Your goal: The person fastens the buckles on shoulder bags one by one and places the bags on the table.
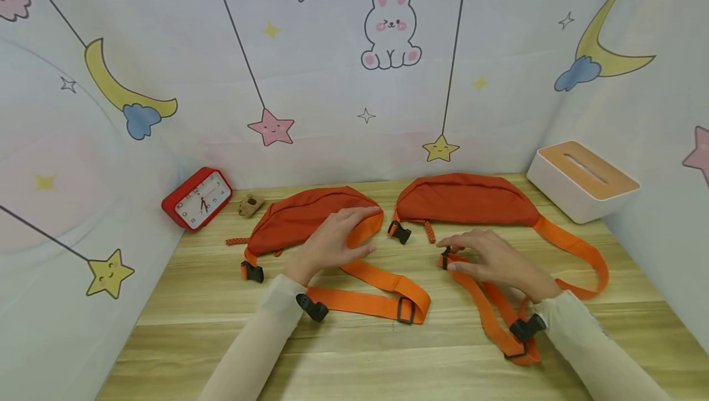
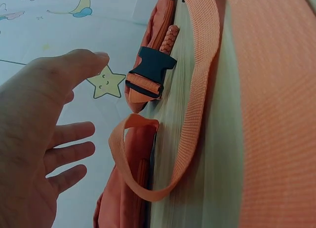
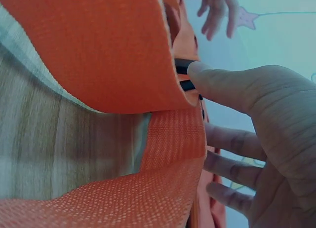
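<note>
Two rust-red waist bags lie side by side, the left bag [image 1: 310, 213] and the right bag [image 1: 465, 199]. My left hand [image 1: 335, 238] hovers above the left bag's orange strap [image 1: 376, 277]; in the left wrist view its fingers [image 2: 71, 134] are apart from the fabric. Between thumb and forefinger, my right hand [image 1: 493, 259] pinches a black buckle [image 1: 445, 258] at the end of the right bag's orange strap [image 1: 480, 302]. In the right wrist view the thumb presses this buckle [image 3: 183, 75], partly hidden by webbing. A black clip [image 1: 400, 232] hangs at the right bag's left end.
A red alarm clock [image 1: 199, 199] and a small brown figure [image 1: 251, 205] stand at the back left. At the back right is a white tissue box [image 1: 581, 182] with a wood-toned lid. A printed cloth [image 1: 332, 81] encloses the wooden table [image 1: 354, 364].
</note>
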Demonstrator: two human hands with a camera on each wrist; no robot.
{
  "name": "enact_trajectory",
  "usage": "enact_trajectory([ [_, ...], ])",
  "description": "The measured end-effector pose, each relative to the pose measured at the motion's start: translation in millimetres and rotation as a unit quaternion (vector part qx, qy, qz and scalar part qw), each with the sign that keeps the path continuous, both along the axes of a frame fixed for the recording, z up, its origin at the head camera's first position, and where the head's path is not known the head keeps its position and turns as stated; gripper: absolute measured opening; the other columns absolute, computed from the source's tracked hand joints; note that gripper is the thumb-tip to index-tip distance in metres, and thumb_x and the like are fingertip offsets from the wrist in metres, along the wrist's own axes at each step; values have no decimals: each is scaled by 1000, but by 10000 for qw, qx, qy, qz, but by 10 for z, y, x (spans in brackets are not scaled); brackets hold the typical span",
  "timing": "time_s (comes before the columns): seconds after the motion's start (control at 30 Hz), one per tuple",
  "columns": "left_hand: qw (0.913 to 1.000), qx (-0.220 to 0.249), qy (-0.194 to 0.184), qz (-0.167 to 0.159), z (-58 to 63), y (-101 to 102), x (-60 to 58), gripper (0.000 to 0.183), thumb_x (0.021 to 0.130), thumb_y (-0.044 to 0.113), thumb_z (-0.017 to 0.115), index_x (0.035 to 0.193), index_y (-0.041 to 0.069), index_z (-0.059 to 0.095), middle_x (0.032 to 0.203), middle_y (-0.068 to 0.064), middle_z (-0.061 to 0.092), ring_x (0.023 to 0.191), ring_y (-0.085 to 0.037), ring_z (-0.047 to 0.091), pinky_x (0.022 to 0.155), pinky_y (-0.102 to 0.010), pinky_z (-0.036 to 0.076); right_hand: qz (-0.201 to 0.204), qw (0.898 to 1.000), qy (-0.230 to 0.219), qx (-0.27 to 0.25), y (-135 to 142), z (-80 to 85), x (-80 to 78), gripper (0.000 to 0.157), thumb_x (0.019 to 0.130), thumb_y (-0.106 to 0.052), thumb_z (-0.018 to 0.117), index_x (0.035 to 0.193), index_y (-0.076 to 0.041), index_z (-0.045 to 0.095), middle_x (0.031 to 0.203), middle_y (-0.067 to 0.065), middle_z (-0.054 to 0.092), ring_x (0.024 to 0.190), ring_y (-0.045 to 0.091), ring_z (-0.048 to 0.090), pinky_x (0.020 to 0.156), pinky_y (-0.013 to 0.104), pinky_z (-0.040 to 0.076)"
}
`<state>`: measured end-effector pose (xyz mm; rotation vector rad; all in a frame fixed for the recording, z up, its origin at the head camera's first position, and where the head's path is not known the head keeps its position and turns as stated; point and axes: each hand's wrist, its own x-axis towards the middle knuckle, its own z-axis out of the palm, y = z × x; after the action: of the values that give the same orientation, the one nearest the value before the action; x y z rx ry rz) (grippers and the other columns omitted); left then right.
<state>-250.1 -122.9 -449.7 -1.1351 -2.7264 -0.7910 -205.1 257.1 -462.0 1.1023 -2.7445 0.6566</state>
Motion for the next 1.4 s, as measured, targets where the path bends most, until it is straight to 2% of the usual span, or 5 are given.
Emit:
enact_trajectory([
  [0.5,9998,-173,-87,28,-5,158,-43,77,100,44,75,166,25,41,160,-8,56,147,-32,55,123,-59,44,-17,9997,-246,-21,-20,0,19,24,95,-21,83,119,-19,81,115,-10,81,103,16,74,91,42,60],
  [0.7,9991,65,-426,-10,-23,257,-79,75,101,43,75,166,23,43,160,-10,56,146,-35,55,122,-61,45,-123,9992,-392,-22,-42,9,20,20,95,-22,84,113,-20,79,107,-9,80,97,13,73,85,36,60],
  [0.93,9947,576,-814,-257,-104,335,-111,70,101,29,77,163,19,46,162,-8,56,147,-37,56,120,-58,48,-147,9990,-342,-245,-60,-47,-2,18,91,-20,88,106,-21,78,93,-14,74,81,6,65,73,25,53],
  [1.23,9937,883,-544,-431,-188,416,-167,63,99,15,78,157,9,54,153,-14,64,132,-36,67,113,-54,55,-51,9988,102,-470,-38,-112,-38,22,86,-13,91,104,-18,79,91,-13,78,81,0,68,72,28,58],
  [1.4,9954,821,-414,-252,-212,475,-175,57,99,12,78,152,6,59,145,-16,69,115,-33,73,106,-52,59,-11,9983,174,-562,-35,-108,-41,23,86,-10,90,105,-15,79,91,-10,79,82,4,71,71,29,59],
])
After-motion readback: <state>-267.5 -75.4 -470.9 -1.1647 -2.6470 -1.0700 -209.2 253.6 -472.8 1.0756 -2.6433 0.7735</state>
